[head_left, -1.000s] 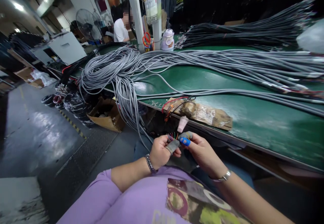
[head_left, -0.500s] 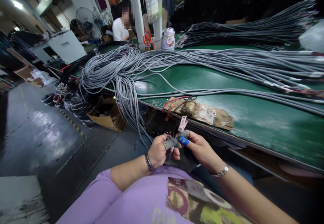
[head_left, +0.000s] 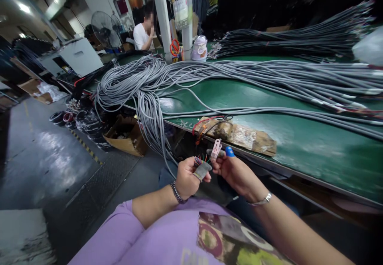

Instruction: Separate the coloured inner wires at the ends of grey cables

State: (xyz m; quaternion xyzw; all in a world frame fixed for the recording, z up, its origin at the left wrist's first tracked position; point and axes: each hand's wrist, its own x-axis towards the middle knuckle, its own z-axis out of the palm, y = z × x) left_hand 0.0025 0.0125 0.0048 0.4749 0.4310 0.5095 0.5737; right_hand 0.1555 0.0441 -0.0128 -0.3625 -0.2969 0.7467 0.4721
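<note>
My left hand (head_left: 188, 176) is closed around the end of a grey cable, most of it hidden in the fist. A fan of thin coloured wires (head_left: 201, 160) sticks out above the grey finger cover on that thumb. Just to its right, my right hand (head_left: 235, 173) holds a small pale pink clip-like tool (head_left: 216, 148) with holes in it, pinched by the fingers. The right thumb wears a blue finger cover (head_left: 229, 151) and is raised off the tool. The two hands are close together, in front of the table edge.
Grey cables (head_left: 143, 77) lie coiled and stretched along the green table (head_left: 239, 93), some hanging over its edge. A taped wooden board (head_left: 248, 137) lies near the front edge. Black cables (head_left: 287, 41) are behind. A cardboard box (head_left: 127, 135) stands below; a co-worker (head_left: 142, 35) sits beyond.
My right thumb has lifted from the wires, and my right hand has drawn slightly away from the left. The pink tool has tilted. The co-worker's hand has risen.
</note>
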